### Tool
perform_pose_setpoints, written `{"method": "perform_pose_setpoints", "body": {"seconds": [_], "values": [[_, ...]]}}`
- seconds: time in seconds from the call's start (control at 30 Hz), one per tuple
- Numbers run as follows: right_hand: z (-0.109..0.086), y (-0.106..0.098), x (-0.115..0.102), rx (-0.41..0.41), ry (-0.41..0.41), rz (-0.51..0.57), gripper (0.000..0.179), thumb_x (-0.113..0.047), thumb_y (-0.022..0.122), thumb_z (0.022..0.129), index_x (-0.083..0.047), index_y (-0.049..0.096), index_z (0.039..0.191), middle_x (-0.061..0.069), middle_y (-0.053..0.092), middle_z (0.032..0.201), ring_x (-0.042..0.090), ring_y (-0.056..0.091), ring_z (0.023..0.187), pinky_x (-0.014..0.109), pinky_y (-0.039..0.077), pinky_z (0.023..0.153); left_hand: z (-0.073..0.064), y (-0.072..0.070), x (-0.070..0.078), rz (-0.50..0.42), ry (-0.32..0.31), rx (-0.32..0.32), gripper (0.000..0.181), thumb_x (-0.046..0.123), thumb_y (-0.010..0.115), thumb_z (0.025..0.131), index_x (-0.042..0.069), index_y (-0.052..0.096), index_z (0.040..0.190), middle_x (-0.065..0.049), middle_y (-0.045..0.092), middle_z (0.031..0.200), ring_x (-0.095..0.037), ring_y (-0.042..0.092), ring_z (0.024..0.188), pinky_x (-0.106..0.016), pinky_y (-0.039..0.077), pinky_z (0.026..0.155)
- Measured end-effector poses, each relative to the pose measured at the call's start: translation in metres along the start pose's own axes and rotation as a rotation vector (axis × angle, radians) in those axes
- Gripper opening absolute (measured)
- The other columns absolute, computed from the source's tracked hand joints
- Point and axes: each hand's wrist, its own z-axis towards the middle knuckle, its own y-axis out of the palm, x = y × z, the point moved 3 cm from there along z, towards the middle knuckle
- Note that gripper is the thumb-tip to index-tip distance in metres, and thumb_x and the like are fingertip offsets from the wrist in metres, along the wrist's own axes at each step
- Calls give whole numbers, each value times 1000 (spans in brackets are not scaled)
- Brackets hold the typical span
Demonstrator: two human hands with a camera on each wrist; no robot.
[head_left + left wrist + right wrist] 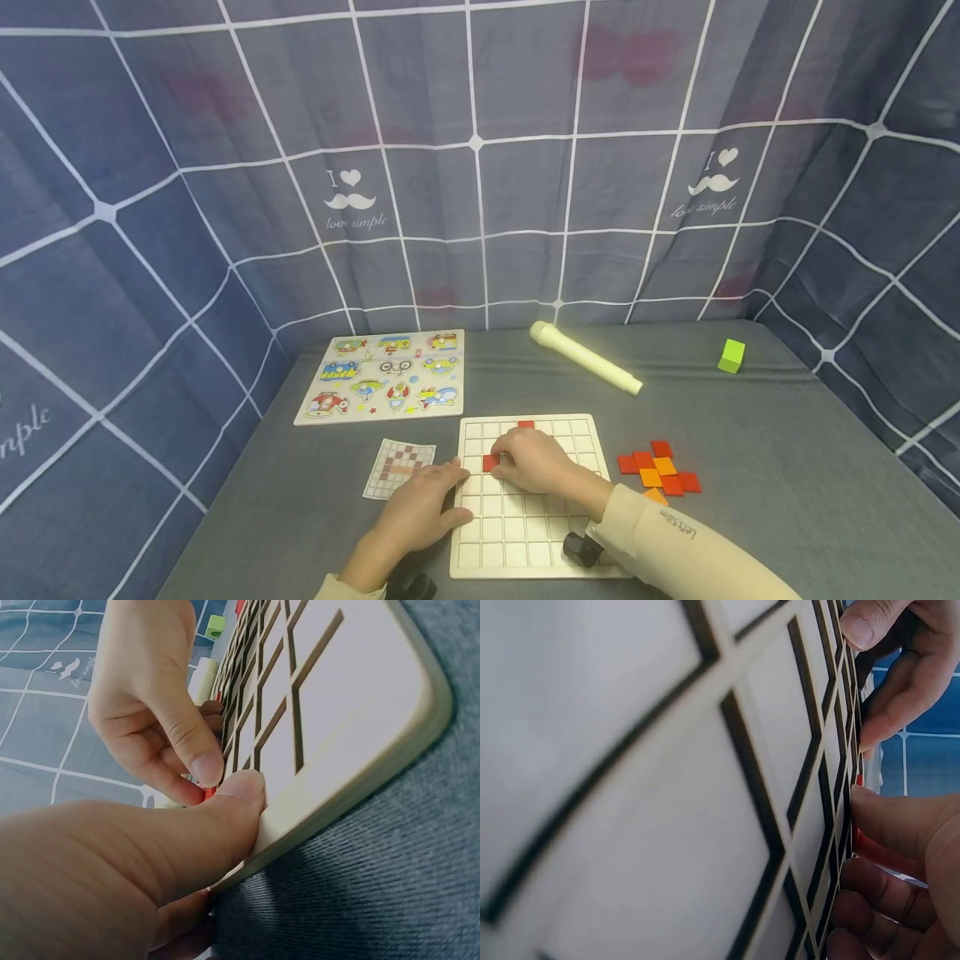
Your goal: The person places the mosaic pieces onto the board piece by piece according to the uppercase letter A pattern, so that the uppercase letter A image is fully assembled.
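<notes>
My right hand [534, 460] is over the upper left part of a pale wooden grid board [525, 554]. Its thumb and fingers pinch at a red square tile [490, 463], partly hidden by the fingertips; red also shows between thumb and fingers [885, 855] in the right wrist view. Another red tile [526, 424] sits in the board's top row. At the board's left edge rests my left hand [422, 510], thumb and forefinger spread apart. The left wrist view shows that thumb [225, 814] pressing on the rim, its other fingers lower beside the edge.
A patterned grid card [399, 467] lies left of the board, partly under the left hand. Right of the board are several loose red and orange tiles [660, 472]. Farther back are a picture puzzle [378, 379], a pale yellow toy microphone [588, 358] and a green cube [731, 357].
</notes>
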Motion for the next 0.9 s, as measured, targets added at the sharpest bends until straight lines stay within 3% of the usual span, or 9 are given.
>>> {"method": "perform_pose_setpoints", "body": {"seconds": [0.13, 0.27, 0.4, 0.77, 0.9], "values": [[1, 1, 0, 10, -22, -13, 19, -24, 77, 83, -13, 76, 98, -2, 75, 93, 9, 65, 77, 20, 51, 62, -1, 2, 0, 13, -10, 7, 51, 38, 77, 82, 11, 65, 124, -11, 62, 138, -32, 61, 123, -51, 49, 102], [2, 0, 0, 9, -42, -22, 19, -24, 77, 83, -11, 78, 96, -3, 71, 82, 0, 49, 63, 14, 43, 54, 1, 5, 4, 53, -2, 45, 52, 41, 77, 81, 10, 67, 120, -12, 66, 132, -31, 64, 117, -48, 52, 97], [4, -1, 0, 5, -38, -28, 19, -25, 78, 82, -11, 78, 96, -6, 62, 74, -1, 40, 60, 12, 40, 53, 3, 5, 7, 83, -5, 78, 53, 44, 77, 79, 9, 68, 118, -12, 69, 126, -29, 66, 111, -45, 55, 91], [7, -4, 1, 2, -26, -14, 16, -20, 77, 82, -11, 77, 95, -5, 65, 77, 1, 44, 63, 15, 42, 56, 6, 5, 7, 73, -22, 88, 54, 46, 77, 78, 11, 69, 119, -10, 69, 126, -28, 66, 110, -45, 57, 87], [7, -4, 1, 7, -27, -13, 16, -19, 77, 83, -10, 77, 96, -1, 71, 83, 2, 52, 66, 16, 46, 57, 8, 6, 7, 97, -27, 97, 54, 47, 77, 78, 12, 69, 119, -10, 67, 131, -26, 67, 106, -42, 58, 77]]}}
